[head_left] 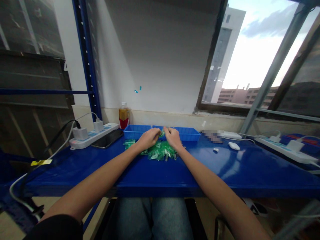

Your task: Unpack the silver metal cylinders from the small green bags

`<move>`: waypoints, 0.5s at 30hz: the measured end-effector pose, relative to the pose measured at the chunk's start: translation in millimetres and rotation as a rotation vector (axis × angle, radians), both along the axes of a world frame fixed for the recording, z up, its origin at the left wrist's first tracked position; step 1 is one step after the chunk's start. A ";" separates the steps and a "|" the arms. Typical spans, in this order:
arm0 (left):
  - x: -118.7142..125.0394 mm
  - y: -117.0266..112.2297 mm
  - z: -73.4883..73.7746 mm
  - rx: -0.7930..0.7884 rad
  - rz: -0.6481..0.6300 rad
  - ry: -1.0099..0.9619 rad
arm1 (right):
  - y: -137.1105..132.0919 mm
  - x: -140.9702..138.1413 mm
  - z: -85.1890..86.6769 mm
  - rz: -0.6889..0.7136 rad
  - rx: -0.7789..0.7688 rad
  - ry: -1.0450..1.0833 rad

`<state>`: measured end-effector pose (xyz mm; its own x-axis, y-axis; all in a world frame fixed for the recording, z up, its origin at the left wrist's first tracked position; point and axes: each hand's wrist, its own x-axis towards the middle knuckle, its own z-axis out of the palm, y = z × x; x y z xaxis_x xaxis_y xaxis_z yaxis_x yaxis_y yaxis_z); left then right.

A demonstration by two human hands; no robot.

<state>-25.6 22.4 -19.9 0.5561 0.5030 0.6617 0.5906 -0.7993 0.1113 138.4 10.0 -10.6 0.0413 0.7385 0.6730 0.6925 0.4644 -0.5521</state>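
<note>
Both of my hands meet over a pile of small green transparent packets [160, 150] on the blue table [140, 173]. My left hand [148, 138] and my right hand [173, 137] have their fingers closed together on one small green packet [162, 133] held between them, just in front of a shallow blue tray [186, 134]. Several small metal parts lie at the pile's right edge.
A white power strip [93, 135] with plugged chargers and a dark phone [108, 139] lie at the left. A drink bottle [123, 116] stands by the wall. A second power strip [285, 148] and small white items [234, 145] lie at the right.
</note>
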 end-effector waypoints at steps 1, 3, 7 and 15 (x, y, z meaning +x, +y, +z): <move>-0.5 2.0 -1.3 0.001 0.004 -0.006 | -1.7 -1.2 0.1 0.008 0.001 -0.012; -2.4 6.9 -4.2 -0.016 0.013 -0.017 | -4.9 -3.7 -0.4 0.010 0.011 -0.063; -7.8 15.8 -8.2 -0.106 0.004 -0.082 | -7.4 -6.3 -3.8 0.063 0.074 -0.218; -10.4 10.0 5.4 -0.469 0.116 -0.547 | -1.6 -2.5 -6.2 0.174 0.082 -0.223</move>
<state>-36.0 32.4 -14.5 0.1338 0.8373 0.5300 0.4301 -0.5309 0.7302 136.0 8.4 -16.8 -0.2367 0.6640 0.7093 0.6983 0.6238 -0.3510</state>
